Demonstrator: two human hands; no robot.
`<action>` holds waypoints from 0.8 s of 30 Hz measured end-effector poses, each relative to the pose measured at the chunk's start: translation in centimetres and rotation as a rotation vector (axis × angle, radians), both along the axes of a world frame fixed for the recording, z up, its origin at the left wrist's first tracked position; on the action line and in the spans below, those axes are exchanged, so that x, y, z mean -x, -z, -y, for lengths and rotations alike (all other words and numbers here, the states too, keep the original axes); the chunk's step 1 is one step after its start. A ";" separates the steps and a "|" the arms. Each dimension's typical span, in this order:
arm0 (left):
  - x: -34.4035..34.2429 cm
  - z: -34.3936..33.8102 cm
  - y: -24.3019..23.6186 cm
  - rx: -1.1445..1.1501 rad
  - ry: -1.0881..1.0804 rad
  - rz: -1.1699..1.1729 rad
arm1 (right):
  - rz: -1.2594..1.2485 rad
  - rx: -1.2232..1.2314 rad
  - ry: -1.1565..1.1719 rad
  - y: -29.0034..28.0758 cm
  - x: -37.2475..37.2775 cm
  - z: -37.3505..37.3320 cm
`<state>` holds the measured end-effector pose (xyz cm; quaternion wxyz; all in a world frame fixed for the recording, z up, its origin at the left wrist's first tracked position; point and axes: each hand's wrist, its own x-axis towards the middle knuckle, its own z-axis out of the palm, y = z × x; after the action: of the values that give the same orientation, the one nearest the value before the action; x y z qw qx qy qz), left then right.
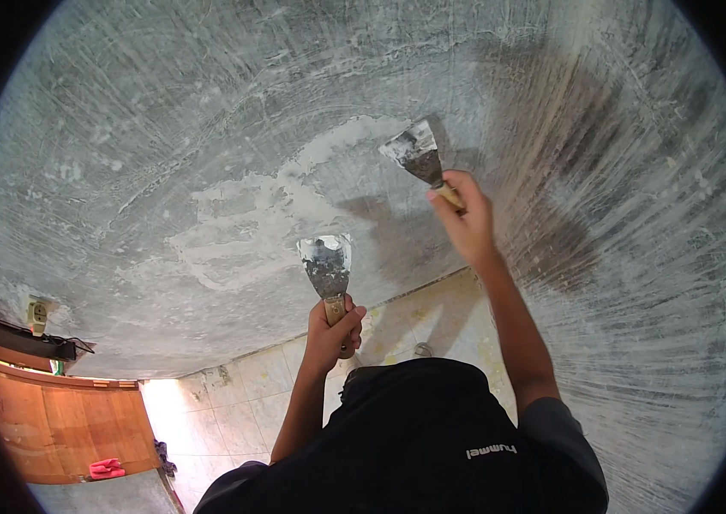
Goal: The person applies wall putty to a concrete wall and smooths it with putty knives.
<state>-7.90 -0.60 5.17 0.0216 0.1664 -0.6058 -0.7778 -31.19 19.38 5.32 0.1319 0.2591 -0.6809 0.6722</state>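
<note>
My left hand [334, 336] is closed round the wooden handle of a putty knife [327, 265], its wide blade upward and smeared with white putty along the edge. Higher up and to the right, my right hand [466, 219] grips a second putty knife [415, 154] by its light handle. That blade also carries white putty and is at or close to the grey wall [234, 163]; whether it touches, I cannot tell. A pale patch of spread putty [252, 218] covers the wall to the left of the right-hand blade and behind the left-hand one.
A wall socket [36, 316] with dark cables sits at the lower left, above a brown wooden cabinet [63, 420]. On the cabinet lies a pink cloth [107, 469]. Pale floor tiles [243, 420] run along the wall's foot. Another rough grey wall [637, 343] rises on the right.
</note>
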 end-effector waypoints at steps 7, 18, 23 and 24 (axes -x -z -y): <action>0.6 -0.2 -2.2 -0.024 0.033 -0.050 | 0.208 0.368 -0.188 1.7 -1.9 9.4; 0.3 1.0 -2.6 -0.011 0.040 -0.040 | 0.301 0.502 -0.206 2.9 -3.7 10.8; 1.3 1.3 -3.0 0.037 0.074 -0.051 | 0.285 0.380 -0.172 1.7 -2.4 10.5; 1.7 1.4 -3.0 0.051 0.086 -0.057 | 0.279 0.379 -0.167 3.2 -2.7 10.2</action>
<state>-9.60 -1.96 8.12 0.0095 0.1173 -0.6313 -0.7666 -28.52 9.22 2.15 0.0266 0.1898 -0.5304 0.8258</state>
